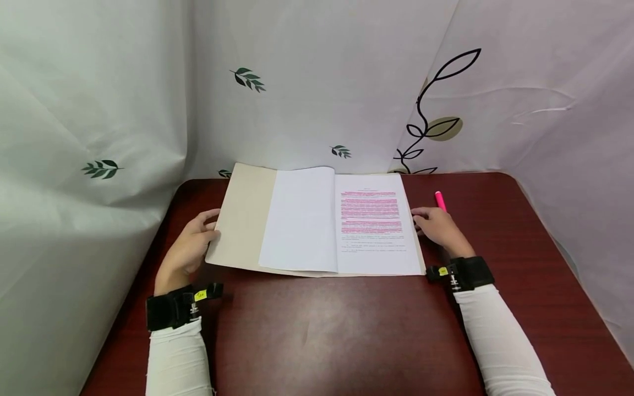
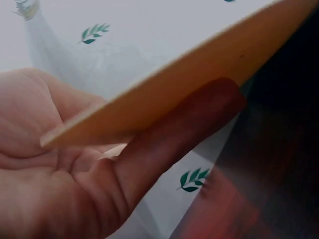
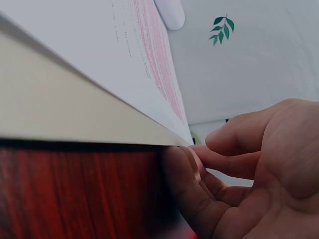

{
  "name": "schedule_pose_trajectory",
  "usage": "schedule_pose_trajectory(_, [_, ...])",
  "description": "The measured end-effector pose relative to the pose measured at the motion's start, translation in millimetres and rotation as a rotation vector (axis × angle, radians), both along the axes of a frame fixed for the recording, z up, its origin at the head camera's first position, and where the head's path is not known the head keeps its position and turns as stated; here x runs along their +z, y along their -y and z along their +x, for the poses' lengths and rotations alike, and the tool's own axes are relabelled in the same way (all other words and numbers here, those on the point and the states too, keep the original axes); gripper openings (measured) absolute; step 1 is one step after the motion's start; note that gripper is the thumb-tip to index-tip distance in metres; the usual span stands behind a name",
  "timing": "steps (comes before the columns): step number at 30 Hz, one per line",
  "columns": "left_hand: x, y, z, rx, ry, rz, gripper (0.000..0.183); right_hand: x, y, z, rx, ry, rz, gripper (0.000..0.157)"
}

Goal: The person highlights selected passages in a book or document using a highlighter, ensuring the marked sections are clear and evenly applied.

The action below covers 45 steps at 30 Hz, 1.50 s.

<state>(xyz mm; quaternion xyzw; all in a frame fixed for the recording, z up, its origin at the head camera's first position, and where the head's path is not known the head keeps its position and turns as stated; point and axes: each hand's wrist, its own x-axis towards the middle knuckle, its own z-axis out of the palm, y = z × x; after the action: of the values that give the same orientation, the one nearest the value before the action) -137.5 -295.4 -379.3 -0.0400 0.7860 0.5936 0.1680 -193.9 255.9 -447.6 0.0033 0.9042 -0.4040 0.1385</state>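
Observation:
A beige folder (image 1: 245,220) is spread open at the far side of the table. On its right half lies a printed page (image 1: 371,258) with pink highlighted lines, and a blank white sheet (image 1: 302,220) covers part of the left half. My left hand (image 1: 188,247) holds the left cover by its outer edge, thumb (image 2: 174,134) along the underside, the other fingers partly hidden behind it; the cover tilts up. At the right edge my right hand (image 1: 438,226) grips the folder near its border, with the fingertips (image 3: 177,162) right at the edge.
A pink highlighter (image 1: 440,201) lies just beyond the right hand, partly covered by it. The dark red wooden table (image 1: 337,335) runs back to a white curtain (image 1: 307,82) printed with leaves. Black straps (image 1: 473,272) with small cameras sit on both wrists.

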Motion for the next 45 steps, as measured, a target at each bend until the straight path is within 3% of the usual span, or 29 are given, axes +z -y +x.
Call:
schedule_pose_trajectory(16, [4.7, -4.9, 0.3, -0.015, -0.018, 0.14, 0.06, -2.9, -0.5, -0.6, -0.011, -0.027, 0.048, 0.044])
schedule_pose_trajectory(34, [15.9, -22.2, 8.6, -0.02, -0.077, 0.412, 0.06, -6.2, 0.4, -0.1, 0.016, -0.091, 0.098, 0.041])
schedule_pose_trajectory(45, [21.7, -35.2, 12.7, -0.097, -0.154, 0.604, 0.07, -7.8, 2.5, -0.3, 0.022, -0.128, 0.097, 0.039])
